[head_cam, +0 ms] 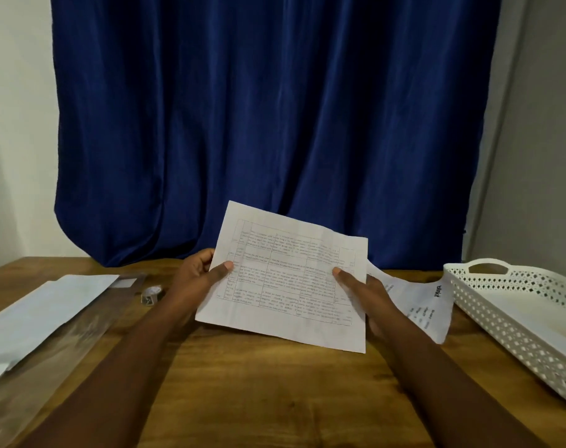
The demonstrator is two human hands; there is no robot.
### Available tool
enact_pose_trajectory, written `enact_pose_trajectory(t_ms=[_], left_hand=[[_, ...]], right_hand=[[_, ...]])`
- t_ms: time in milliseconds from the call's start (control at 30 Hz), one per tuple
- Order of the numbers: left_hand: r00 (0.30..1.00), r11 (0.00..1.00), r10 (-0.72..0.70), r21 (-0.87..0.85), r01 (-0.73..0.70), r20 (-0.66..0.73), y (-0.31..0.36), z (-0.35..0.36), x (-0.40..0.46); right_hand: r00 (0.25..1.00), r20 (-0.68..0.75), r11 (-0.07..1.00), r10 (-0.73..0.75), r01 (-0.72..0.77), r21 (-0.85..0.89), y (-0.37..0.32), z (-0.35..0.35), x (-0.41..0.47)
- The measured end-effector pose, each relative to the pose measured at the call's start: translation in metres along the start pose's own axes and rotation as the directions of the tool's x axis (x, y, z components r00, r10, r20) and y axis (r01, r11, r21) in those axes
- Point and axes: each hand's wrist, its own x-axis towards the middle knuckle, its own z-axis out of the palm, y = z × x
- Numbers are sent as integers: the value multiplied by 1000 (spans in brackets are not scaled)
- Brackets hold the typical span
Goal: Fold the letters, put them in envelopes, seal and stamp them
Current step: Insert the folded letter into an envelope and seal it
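White letter (284,279) held unfolded, long axis sideways

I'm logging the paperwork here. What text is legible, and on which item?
Held letter, pinched by left hand and right hand: printed table, too small to read.
Second sheet lying behind it: rotated dark heading and lines, too blurred to read.
Envelopes: no text visible.

One head cam, looking fwd and down (wide-angle) at wooden table (249,367), close; blue curtain (275,124) fills frame top.
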Motion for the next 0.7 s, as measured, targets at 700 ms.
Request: enact_pose_trajectory(t_ms=[700], left_hand=[[895,942,-315,-215,256,-315,1,-11,7]], right_hand=[[981,155,992,120,-113,-53,-8,-29,4]])
